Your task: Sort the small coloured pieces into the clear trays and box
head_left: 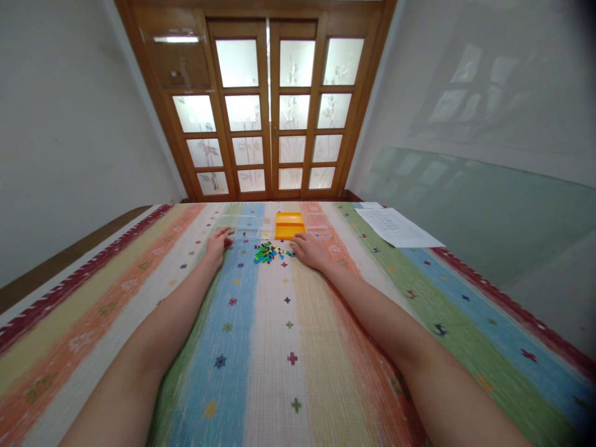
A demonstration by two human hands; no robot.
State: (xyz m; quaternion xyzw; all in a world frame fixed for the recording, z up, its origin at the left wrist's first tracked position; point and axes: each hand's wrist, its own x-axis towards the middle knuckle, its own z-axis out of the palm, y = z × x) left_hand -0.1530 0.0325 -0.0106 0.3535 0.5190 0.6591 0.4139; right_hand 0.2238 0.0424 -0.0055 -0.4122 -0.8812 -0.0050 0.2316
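My left hand (218, 244) is beside the clear plastic box (242, 222), its thumb and fingertips pinched on a small green piece (231, 230). A loose pile of small colourful pieces (266, 252), mostly green and blue with some yellow and dark ones, lies on the cloth between my hands. At the pile's right edge, my right hand (311, 249) rests with its fingers apart, close to a few scattered blue pieces. Just beyond its fingertips sits an orange divided tray (289, 225). Another clear container (319, 225) stands to the tray's right, with a few small pieces in it.
A striped, patterned tablecloth (274, 335) covers the table. Printed paper sheets (395, 226) lie at the far right. A glass panel (465, 211) leans along the right wall. Wooden doors with frosted panes (270, 105) stand behind the table's far edge.
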